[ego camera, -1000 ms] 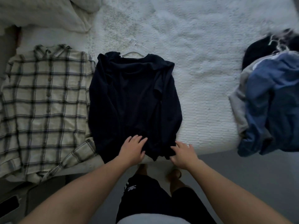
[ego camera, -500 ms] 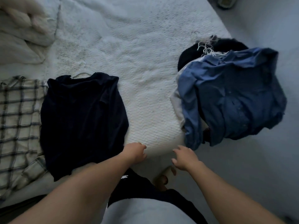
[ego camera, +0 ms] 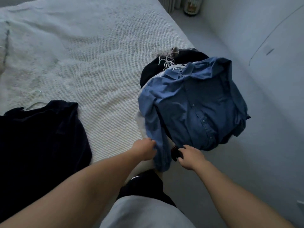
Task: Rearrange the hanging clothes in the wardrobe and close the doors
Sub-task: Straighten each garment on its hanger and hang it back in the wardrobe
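Right at the bed's (ego camera: 92, 63) near edge, both hands meet a heap of clothes on hangers. On top lies a blue shirt (ego camera: 194, 109) of denim-like cloth, buttoned down the front, its collar pointing away and its body spread flat and slightly rumpled, overhanging the mattress edge. One long sleeve (ego camera: 158, 140) droops toward the floor, its cuff bunched. The left hand (ego camera: 144, 151) has its fingers curled against that sleeve's outer side; whether they truly pinch the cloth cannot be told, since the fingertips are hidden by the fabric. The right hand (ego camera: 190, 157) reaches under the shirt's hem with fingers bent round a small dark bit of cloth (ego camera: 176, 154) that pokes out from the heap.

Under the shirt show a pale grey garment and a black one (ego camera: 151, 71), and a cluster of thin white hangers (ego camera: 167, 63) sticks out at the far end, hooks tangled together. To the left, well apart from the heap, a dark navy top (ego camera: 42, 137) lies flat on its own pale hanger (ego camera: 35, 102). The bed cover is white, finely ribbed and woven. Grey floor (ego camera: 246, 162) runs beside the bed, and a small lantern-like object (ego camera: 192, 5) stands in the far corner.
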